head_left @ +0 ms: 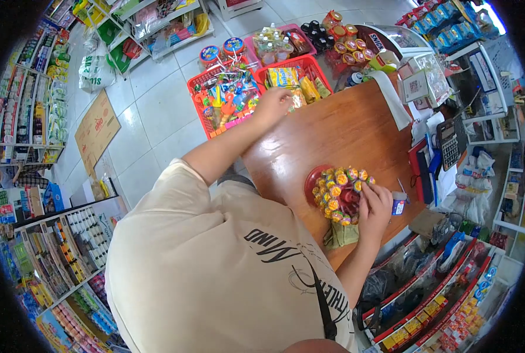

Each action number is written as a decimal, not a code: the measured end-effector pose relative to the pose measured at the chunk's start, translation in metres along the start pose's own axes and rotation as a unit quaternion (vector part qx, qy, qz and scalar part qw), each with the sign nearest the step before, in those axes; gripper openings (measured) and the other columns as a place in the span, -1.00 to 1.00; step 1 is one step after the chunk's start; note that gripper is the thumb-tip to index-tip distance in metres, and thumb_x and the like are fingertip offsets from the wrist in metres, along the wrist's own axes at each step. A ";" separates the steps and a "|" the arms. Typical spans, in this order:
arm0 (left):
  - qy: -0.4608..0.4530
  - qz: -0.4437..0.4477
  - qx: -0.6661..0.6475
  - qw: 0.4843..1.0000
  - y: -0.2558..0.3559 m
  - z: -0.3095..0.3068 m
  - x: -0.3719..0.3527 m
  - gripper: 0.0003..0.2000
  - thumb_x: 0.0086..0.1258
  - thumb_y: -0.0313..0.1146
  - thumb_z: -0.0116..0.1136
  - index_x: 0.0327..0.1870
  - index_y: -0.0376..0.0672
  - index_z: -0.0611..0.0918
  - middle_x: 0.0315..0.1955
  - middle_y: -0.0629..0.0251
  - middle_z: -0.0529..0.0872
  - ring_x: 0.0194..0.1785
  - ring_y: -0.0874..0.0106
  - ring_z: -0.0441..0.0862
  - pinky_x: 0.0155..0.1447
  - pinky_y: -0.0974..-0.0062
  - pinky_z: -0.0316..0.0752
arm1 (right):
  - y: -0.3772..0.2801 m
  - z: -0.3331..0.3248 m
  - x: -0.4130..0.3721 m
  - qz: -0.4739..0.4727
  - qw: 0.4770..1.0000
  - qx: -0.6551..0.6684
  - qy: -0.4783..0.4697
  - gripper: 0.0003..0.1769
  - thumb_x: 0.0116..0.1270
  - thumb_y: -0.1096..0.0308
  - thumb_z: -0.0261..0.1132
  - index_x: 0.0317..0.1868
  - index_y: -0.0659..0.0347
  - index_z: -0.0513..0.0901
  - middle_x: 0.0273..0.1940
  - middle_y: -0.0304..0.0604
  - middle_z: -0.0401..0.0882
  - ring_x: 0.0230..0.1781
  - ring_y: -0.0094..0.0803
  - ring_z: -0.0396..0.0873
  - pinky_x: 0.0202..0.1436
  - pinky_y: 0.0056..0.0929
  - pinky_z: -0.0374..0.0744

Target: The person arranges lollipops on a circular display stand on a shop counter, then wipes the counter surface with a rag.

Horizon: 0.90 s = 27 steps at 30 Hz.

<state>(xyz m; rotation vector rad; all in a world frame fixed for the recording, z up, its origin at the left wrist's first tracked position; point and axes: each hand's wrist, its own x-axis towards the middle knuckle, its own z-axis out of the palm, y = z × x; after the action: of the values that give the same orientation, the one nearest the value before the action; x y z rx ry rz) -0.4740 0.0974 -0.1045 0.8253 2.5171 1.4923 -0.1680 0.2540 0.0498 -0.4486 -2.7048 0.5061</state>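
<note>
My left hand (274, 107) reaches to the near edge of a red basket (327, 84) with yellow packets (283, 76) in it. Its fingers are curled, and what they hold, if anything, is hidden. On the wooden table, a round red stand (312, 182) carries a ring of lollipops (334, 191) in yellow wrappers. At the right side of this ring, my right hand (375, 207) has its fingers pinched on a lollipop (363, 175) at the rim.
Another red basket (200, 117) holds colourful toys and sweets. Jars (346, 50) stand beyond the wooden table (297, 141). A calculator (449, 141) and folders lie at its right. Stocked shelves (433, 300) flank me, and a flat cardboard piece (97, 130) leans at left.
</note>
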 end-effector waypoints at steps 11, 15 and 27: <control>-0.114 -0.062 0.426 0.896 -0.165 -0.011 0.066 -0.74 0.35 -0.37 -0.07 -0.06 -0.23 0.60 0.04 0.00 0.54 0.05 0.11 0.58 0.08 0.17 0.53 | -0.004 0.007 -0.008 0.036 0.998 -0.007 0.047 -0.75 0.08 0.48 0.38 -0.17 0.15 0.74 -0.13 -0.15 0.68 -0.16 -0.16 0.50 0.00 -0.31 0.47; -0.131 -0.121 0.440 0.880 -0.167 -0.020 0.072 -0.73 0.36 -0.35 -0.08 -0.03 -0.22 0.60 0.02 0.01 0.55 0.07 0.09 0.57 0.12 0.18 0.50 | -0.009 0.010 -0.009 0.039 0.998 0.001 0.056 -0.75 0.08 0.48 0.38 -0.17 0.14 0.74 -0.12 -0.15 0.67 -0.15 -0.16 0.50 0.01 -0.30 0.47; -0.087 0.000 0.400 0.912 -0.162 -0.029 0.050 -0.85 0.27 -0.37 0.04 -0.26 -0.19 0.62 -0.32 0.04 0.69 -0.20 0.04 0.64 -0.09 0.07 0.51 | -0.005 0.008 -0.006 0.068 0.996 0.013 0.054 -0.72 0.11 0.47 0.35 -0.12 0.13 0.72 -0.04 -0.13 0.67 -0.08 -0.13 0.50 0.09 -0.25 0.46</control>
<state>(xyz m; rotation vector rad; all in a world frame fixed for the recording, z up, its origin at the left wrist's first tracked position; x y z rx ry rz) -0.5910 0.0391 -0.2168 0.9698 2.9529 0.2909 -0.1670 0.2450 0.0437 -0.6376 -2.5739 0.5359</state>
